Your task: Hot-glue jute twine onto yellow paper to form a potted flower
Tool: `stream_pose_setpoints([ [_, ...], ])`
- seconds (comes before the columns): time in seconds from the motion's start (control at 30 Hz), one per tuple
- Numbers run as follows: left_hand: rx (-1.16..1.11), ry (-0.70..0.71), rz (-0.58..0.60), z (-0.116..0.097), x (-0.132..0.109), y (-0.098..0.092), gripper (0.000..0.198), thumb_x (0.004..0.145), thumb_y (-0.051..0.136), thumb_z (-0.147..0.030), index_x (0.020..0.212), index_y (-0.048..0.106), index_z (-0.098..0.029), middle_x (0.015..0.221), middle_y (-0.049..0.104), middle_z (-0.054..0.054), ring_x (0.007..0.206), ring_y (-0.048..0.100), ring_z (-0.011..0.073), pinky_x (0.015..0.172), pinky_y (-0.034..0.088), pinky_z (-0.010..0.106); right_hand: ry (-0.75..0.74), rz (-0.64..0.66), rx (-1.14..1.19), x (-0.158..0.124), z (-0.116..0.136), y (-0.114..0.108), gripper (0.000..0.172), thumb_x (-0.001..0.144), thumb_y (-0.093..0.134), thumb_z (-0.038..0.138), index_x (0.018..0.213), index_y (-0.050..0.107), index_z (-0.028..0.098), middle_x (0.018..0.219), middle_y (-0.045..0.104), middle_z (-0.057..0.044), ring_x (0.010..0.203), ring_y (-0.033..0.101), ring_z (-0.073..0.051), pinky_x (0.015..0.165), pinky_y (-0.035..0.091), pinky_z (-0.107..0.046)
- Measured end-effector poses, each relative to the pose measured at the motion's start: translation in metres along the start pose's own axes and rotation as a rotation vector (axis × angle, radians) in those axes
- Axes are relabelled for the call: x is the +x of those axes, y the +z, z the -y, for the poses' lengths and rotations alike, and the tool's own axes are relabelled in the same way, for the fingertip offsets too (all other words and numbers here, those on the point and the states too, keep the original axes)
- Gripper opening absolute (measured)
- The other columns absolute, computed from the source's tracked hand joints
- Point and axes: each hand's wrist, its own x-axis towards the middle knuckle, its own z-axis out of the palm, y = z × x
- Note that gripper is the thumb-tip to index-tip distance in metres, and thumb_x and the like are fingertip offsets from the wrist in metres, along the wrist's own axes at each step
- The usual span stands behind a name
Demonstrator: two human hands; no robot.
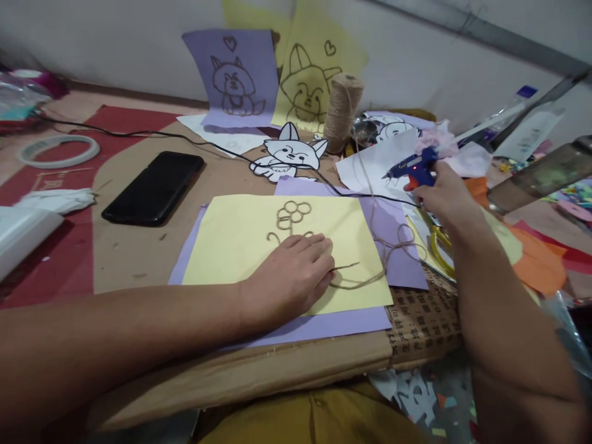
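My left hand rests on a sheet of yellow paper, its fingers curled together over a strand of brown twine. A loose end of twine sticks out beside the fingers. Above the hand, a flower outline made of twine lies on the paper; the hand hides its lower part. My right hand, stretched out to the right, is closed around a blue hot glue gun with a lit red light. The gun's nozzle points left, over white paper.
Purple sheets lie under the yellow one. A twine spool stands behind, near a paper fox cutout. A black cord crosses the table. At left are a phone and a tape roll; yellow-handled scissors lie right.
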Motion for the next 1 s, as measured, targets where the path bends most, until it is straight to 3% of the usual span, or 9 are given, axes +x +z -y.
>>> stream_pose_setpoints([
  [0.07,0.005,0.005,-0.002,0.000,0.000,-0.001,0.029,0.104,0.042,-0.023,0.110,0.067,-0.009,0.126,0.069,0.015,0.125,0.060,0.0332,0.098,0.051,0.048,0.039,-0.060,-0.092,-0.002,0.005,-0.002,0.042,0.068,0.063,0.007,0.106,0.056,0.022,0.082,0.068,-0.005,0.059,0.052,-0.013,0.055,0.038,-0.033],
  [0.17,0.009,0.002,0.007,-0.001,0.000,-0.002,0.029,0.104,0.041,-0.023,0.109,0.067,-0.010,0.126,0.069,0.014,0.126,0.060,0.0319,0.099,0.051,0.047,0.013,-0.088,0.171,-0.012,0.023,0.000,0.044,0.072,0.062,0.010,0.112,0.053,0.026,0.105,0.071,-0.006,0.065,0.057,-0.014,0.053,0.040,-0.030],
  [0.3,0.019,-0.003,0.017,-0.001,0.000,-0.001,0.027,0.103,0.043,-0.023,0.107,0.067,-0.011,0.127,0.068,0.015,0.128,0.059,0.0318,0.101,0.051,0.047,0.006,0.153,0.598,-0.028,0.046,0.007,0.041,0.071,0.071,0.015,0.106,0.055,0.029,0.108,0.070,-0.004,0.066,0.053,-0.013,0.046,0.031,-0.025],
  [0.4,0.013,-0.006,0.040,0.000,0.000,-0.001,0.025,0.102,0.045,-0.023,0.105,0.067,-0.012,0.129,0.067,0.015,0.128,0.059,0.0316,0.101,0.051,0.047,0.036,0.392,0.688,-0.042,0.055,0.012,0.032,0.078,0.075,0.029,0.104,0.056,0.029,0.101,0.069,-0.003,0.062,0.049,-0.012,0.042,0.027,-0.024],
  [0.53,0.010,-0.011,0.057,-0.001,0.000,-0.002,0.029,0.104,0.042,-0.027,0.102,0.067,-0.013,0.131,0.066,0.016,0.128,0.060,0.0324,0.101,0.050,0.049,-0.050,0.576,0.487,-0.055,0.054,0.018,0.027,0.088,0.070,0.044,0.104,0.062,0.025,0.088,0.068,-0.004,0.057,0.046,-0.012,0.041,0.034,-0.026],
  [0.67,0.004,-0.027,0.085,-0.002,0.001,-0.003,0.030,0.105,0.041,-0.027,0.100,0.067,-0.013,0.132,0.065,0.017,0.129,0.059,0.0329,0.099,0.051,0.049,-0.209,0.563,0.195,-0.060,0.049,0.024,0.030,0.092,0.066,0.049,0.106,0.065,0.023,0.068,0.059,0.001,0.051,0.046,-0.012,0.045,0.037,-0.027],
  [0.87,-0.002,-0.027,0.070,-0.001,0.002,-0.002,0.032,0.106,0.039,-0.029,0.100,0.066,-0.014,0.131,0.066,0.016,0.130,0.059,0.0326,0.100,0.050,0.049,-0.357,0.522,0.007,-0.066,0.056,0.030,0.034,0.094,0.060,0.049,0.112,0.065,0.020,0.088,0.070,-0.006,0.071,0.063,-0.020,0.065,0.050,-0.035],
  [1.0,0.003,-0.028,0.065,-0.002,0.001,-0.001,0.031,0.106,0.039,-0.029,0.101,0.066,-0.014,0.132,0.065,0.017,0.130,0.059,0.0324,0.100,0.050,0.049,-0.417,0.488,-0.060,-0.068,0.058,0.032,0.033,0.094,0.059,0.047,0.112,0.064,0.019,0.097,0.073,-0.009,0.083,0.067,-0.025,0.075,0.053,-0.039],
])
